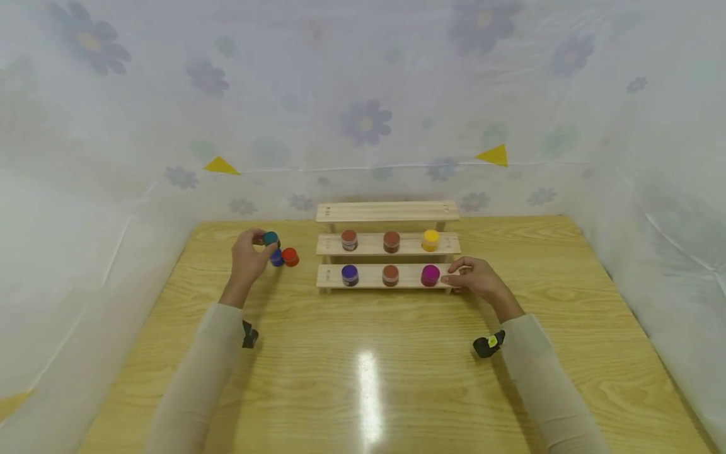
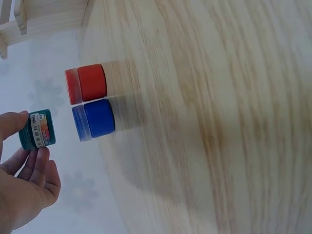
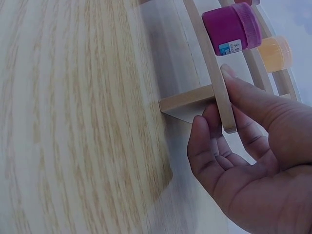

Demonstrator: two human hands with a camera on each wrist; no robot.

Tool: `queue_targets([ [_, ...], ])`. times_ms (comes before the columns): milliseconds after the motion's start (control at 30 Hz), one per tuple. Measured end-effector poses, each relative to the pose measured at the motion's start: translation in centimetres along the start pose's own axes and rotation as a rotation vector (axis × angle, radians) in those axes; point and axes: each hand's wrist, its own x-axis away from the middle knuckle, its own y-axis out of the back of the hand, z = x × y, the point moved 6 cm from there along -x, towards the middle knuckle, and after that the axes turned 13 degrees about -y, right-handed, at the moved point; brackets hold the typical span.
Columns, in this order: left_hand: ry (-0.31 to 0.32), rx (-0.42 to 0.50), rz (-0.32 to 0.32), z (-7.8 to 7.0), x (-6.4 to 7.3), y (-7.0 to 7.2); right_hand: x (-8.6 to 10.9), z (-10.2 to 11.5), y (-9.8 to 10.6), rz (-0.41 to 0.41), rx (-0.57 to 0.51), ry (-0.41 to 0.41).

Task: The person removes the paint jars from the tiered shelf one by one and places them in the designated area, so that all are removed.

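My left hand (image 1: 247,257) pinches a small teal paint jar (image 2: 38,129) between thumb and fingers, raised off the table. Close by it stand a blue paint jar (image 2: 99,118) and a red paint jar (image 2: 91,82), side by side on the table. At the right end of a three-step wooden rack (image 1: 365,280), my right hand (image 1: 478,279) holds the end of the lowest shelf, thumb on top and fingers curled below. Just beyond that thumb sits a magenta paint jar (image 3: 232,30) on the same shelf.
On the lowest shelf are also a purple-blue jar (image 1: 350,275) and a brown jar (image 1: 390,275). The middle shelf carries two reddish-brown jars (image 1: 391,241) and a yellow jar (image 1: 430,240). Behind the wooden table (image 1: 317,366) hangs a flowered white sheet (image 1: 272,113).
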Motion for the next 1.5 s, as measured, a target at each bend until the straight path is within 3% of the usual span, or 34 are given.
queue_targets([
  [300,0.054,-0.007,-0.006,1.2,0.4,0.9,1.0,0.6,-0.2,0.001,0.003,0.003],
  [800,0.08,-0.02,-0.014,2.9,1.3,1.4,-1.2,-1.3,0.3,0.007,-0.019,0.001],
  [1133,0.115,-0.048,0.047,3.8,1.3,1.1,0.8,0.5,-0.3,0.021,-0.019,0.009],
  [1500,0.167,-0.076,0.136,4.9,1.3,0.5,-0.5,-0.6,0.0,0.016,-0.023,0.028],
])
